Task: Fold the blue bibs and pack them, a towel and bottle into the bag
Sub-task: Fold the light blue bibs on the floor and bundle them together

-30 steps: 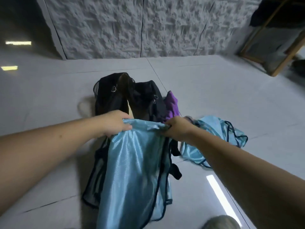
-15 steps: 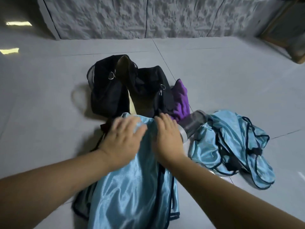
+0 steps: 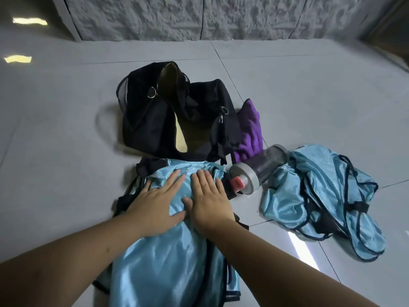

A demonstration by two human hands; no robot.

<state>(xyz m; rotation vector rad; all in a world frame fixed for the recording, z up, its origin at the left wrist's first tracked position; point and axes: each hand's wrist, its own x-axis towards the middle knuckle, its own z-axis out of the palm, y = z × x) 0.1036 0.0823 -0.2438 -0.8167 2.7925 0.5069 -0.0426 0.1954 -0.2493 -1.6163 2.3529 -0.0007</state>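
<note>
Here we press our left hand (image 3: 155,207) and right hand (image 3: 209,201) flat, fingers straight, side by side on the bib (image 3: 168,262) spread on the floor (image 3: 55,151). Beyond our fingertips the bag (image 3: 146,120) gapes open, the towel (image 3: 250,134) beside it. The bottle (image 3: 259,171) lies just right of our right hand, against the crumpled bibs (image 3: 321,200).

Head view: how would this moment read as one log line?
hands: left, right flat on bib | bag: open | towel, bottle, other bibs: unpacked

Legible text: none. I find no label, brand, number or sign readable on anything in my head view.
</note>
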